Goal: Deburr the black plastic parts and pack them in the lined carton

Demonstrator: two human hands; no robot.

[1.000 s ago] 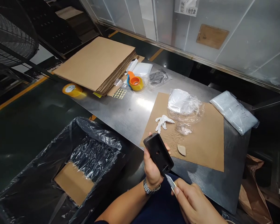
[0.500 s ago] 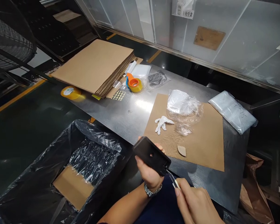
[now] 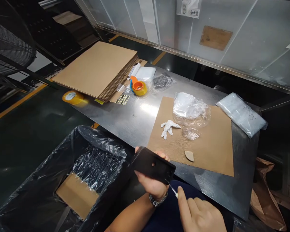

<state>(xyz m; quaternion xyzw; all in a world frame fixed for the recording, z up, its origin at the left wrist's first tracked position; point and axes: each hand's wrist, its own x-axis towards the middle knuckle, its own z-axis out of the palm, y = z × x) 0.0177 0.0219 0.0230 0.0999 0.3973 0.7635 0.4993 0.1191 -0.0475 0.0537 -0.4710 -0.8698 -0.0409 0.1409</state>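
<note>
A black rectangular plastic case [image 3: 154, 165], with a round hole near its middle, rests tilted in my left hand [image 3: 151, 186], whose fingers wrap round its edges. My right hand [image 3: 199, 209] is closed on a slim knife [image 3: 173, 189] with a narrow metal blade and a pale handle. The blade's tip meets the case's lower right end, near a small opening there. Most of the handle is hidden under my right fingers. Both hands are in front of the metal table's near edge.
On the metal table [image 3: 125, 120] lie a cardboard sheet [image 3: 212, 151], a white glove [image 3: 169, 128], clear plastic bags [image 3: 189, 106], a tape dispenser [image 3: 139, 87] and stacked cardboard [image 3: 96, 69]. A wrapped packet [image 3: 241, 112] lies right. A bin lined with black plastic [image 3: 38, 190] stands left.
The case has shifted slightly left and now lies flatter. My right hand has turned, its index finger stretched along the knife, and the blade has moved left and down with the case's end.
</note>
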